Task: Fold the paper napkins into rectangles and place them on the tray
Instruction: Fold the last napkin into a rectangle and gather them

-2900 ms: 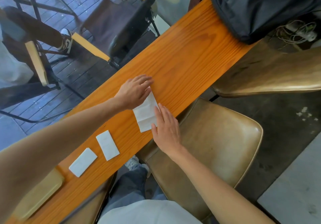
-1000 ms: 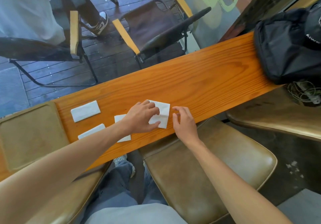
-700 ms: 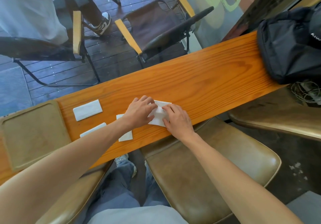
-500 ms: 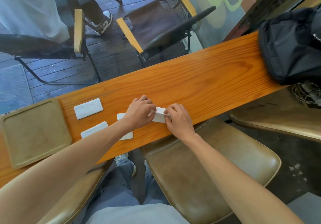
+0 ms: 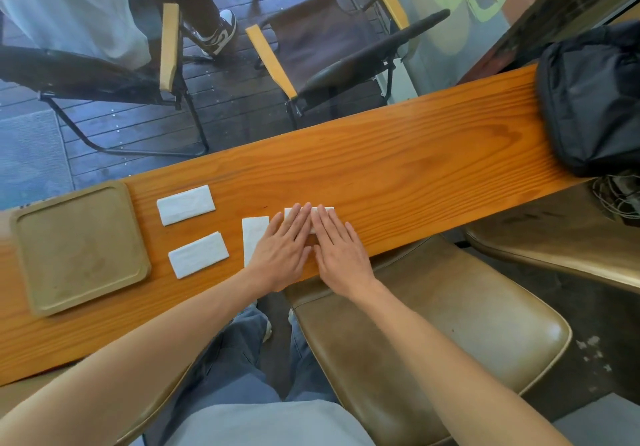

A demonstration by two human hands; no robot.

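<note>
A: Hidden bits?
B: Napkin under the hands (image 5: 325, 210) mostly covered, only its far edge shows. Bag (image 5: 592, 99) cut off at frame edge.
A: Count, from the tray (image 5: 81, 303) rightward?
B: Tray bare. Just right of it two folded napkins (image 5: 185, 204) (image 5: 198, 254), then a third (image 5: 253, 237) partly under the left hand (image 5: 282, 248), fourth pressed. Four total.
A: Grip?
B: Left hand and right hand (image 5: 341, 251) flat, fingers straight, pressing, nothing clasped.

Black backpack (image 5: 592, 99), tan stools (image 5: 433, 328), folding chairs (image 5: 332, 54), wooden counter (image 5: 398, 165)
</note>
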